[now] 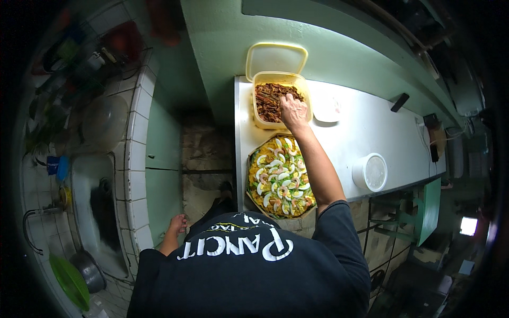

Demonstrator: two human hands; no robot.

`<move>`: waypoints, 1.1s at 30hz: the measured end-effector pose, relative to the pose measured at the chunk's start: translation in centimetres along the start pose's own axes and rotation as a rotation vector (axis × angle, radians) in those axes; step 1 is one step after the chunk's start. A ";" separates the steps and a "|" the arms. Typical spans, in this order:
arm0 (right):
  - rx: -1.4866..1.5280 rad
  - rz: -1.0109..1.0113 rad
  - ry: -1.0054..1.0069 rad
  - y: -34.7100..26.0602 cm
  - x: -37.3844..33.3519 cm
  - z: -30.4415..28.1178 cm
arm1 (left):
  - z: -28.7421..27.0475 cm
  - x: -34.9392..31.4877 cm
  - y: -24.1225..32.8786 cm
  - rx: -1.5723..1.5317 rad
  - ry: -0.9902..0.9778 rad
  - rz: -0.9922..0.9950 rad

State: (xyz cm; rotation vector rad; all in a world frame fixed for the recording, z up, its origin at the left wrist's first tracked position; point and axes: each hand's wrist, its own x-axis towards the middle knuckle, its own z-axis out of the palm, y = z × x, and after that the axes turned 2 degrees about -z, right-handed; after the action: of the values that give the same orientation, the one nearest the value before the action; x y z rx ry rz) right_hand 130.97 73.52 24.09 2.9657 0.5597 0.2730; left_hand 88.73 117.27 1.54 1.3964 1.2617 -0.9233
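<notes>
The octagonal tray [306,213] already carries egg slices [283,175] and shrimp [283,188]; plenty of brown bits [268,100] are left in the tub [268,125] at its twelve o'clock. The right hand [294,113] bunches its fingers there, hold unclear; the left hand's [178,223], at eight o'clock, I cannot tell.

The person's right hand [294,110] is touching browned, crisp-looking strips [266,100] inside a squarish yellow plastic container [270,125], whose lid [277,59] is standing upright behind it. Nearer the body, an octagonal tray [259,144] is holding yellow food [280,177] topped with boiled egg and shrimp. A shallow white dish [326,109] is sitting just right of the container, and a round white lidded tub [371,173] is standing farther right on the white table [339,143]. The left hand [178,223] is hanging near the torso, fingers partly curled, while a sink [85,175] is lying well off to the left.
</notes>
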 end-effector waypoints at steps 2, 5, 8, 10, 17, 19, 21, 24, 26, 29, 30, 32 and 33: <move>-0.059 -0.037 -0.058 -0.8 1.4 0.3 | -0.4 -0.1 0.1 -0.011 0.011 0.025; 0.009 -0.017 -0.086 0.1 1.9 0.2 | -1.0 0.2 -0.1 -0.011 0.010 0.050; 0.161 0.077 -0.066 0.7 0.7 -1.8 | -0.9 0.2 -0.8 -0.040 0.007 0.054; 0.263 0.118 0.049 1.4 -2.1 -3.9 | -0.9 0.4 -0.7 -0.037 -0.003 0.043; 0.668 0.214 -0.095 0.5 -19.2 -10.7 | 0.2 1.3 0.1 0.038 -0.014 0.040; 0.713 0.287 -0.203 -0.5 -23.6 -11.3 | 0.7 1.3 0.6 0.084 -0.009 0.058; 0.719 0.294 -0.244 -1.4 -26.2 -10.8 | 1.0 1.9 0.7 0.113 -0.016 0.081; 0.643 0.255 -0.286 -2.9 -27.7 -9.6 | 2.1 1.4 2.3 0.135 -0.023 0.124; 0.600 0.259 -0.281 -3.1 -28.1 -9.3 | 2.6 0.7 3.2 0.160 -0.026 0.147; 0.650 0.276 -0.191 -2.8 -28.1 -9.1 | 2.4 0.1 3.5 0.156 -0.030 0.158; 0.687 0.296 -0.177 -2.2 -27.9 -9.3 | 2.2 0.0 3.4 0.147 -0.033 0.156; 0.755 0.333 -0.152 -0.9 -26.8 -10.2 | 1.9 -0.3 2.9 0.164 -0.007 0.122; 0.854 0.405 -0.128 -0.3 -25.6 -11.2 | 1.8 -0.3 2.6 0.171 0.009 0.106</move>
State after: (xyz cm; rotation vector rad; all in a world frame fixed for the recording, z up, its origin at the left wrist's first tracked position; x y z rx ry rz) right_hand 105.20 65.20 31.05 3.8697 0.0292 -0.1884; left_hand 91.40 115.57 1.90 1.5862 1.1248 -0.9707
